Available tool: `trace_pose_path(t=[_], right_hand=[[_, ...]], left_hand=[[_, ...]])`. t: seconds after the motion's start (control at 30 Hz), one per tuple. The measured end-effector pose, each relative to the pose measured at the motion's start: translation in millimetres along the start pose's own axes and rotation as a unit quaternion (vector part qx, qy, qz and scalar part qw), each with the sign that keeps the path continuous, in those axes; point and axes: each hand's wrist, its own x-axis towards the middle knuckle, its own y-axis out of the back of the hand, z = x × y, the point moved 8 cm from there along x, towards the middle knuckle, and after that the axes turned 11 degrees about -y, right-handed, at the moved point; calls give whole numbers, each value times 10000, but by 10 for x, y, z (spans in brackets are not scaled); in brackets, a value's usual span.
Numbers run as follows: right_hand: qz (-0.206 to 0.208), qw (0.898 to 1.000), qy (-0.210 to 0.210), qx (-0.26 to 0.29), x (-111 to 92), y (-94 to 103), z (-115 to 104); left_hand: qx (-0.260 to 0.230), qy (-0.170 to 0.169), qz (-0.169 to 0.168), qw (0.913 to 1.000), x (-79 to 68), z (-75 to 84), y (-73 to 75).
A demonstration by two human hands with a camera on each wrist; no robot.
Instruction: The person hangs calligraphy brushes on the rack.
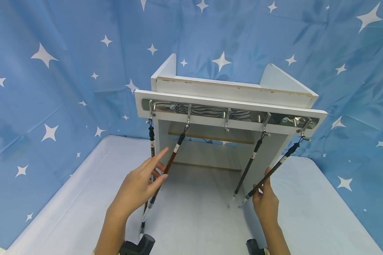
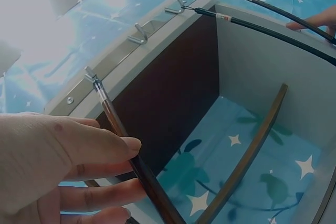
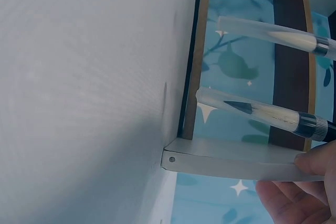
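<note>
Several calligraphy brushes hang by loops from hooks on a metal hook rail (image 1: 204, 109). My left hand (image 1: 140, 187) is at a reddish-brown brush (image 1: 170, 163), thumb and fingertips against its handle, fingers mostly straight. Just behind that hand hangs the leftmost brush (image 1: 152, 141). On the right, my right hand (image 1: 266, 205) has its fingers loosely spread beside the rightmost dark brush (image 1: 272, 170). Another dark brush (image 1: 250, 164) hangs to its left. In the right wrist view, clear caps cover the tips, and a dark tip (image 3: 239, 107) shows inside the nearer one.
A white shelf unit (image 1: 233, 90) carries the rail along its front edge. The middle hook (image 1: 227, 120) bears no brush. Beneath lies a white-covered table (image 1: 198, 219). A blue star-patterned curtain (image 1: 83, 71) hangs behind. Each wrist wears a black mount (image 1: 142, 244).
</note>
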Motion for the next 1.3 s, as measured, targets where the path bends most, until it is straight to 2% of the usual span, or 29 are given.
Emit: trace_pose_path(t=[0.43, 0.73, 0.93, 1.1, 1.3], right_hand=[[-119, 9999, -51, -43, 1, -18, -2], [-89, 9999, -72, -39, 9, -17, -5], [17, 10000, 84, -9, 6, 7, -27], [-10, 10000, 35, -54, 10, -1, -13], [-106, 9998, -75, -125, 12, -18, 2]], left_hand=[[15, -21, 52, 10000, -8, -59, 14], [540, 217, 118, 9982, -56, -211, 89], [585, 307, 255, 9975, -88, -284, 155], [505, 314, 275, 9978, -84, -278, 149], [308, 196, 146, 9992, -47, -221, 64]])
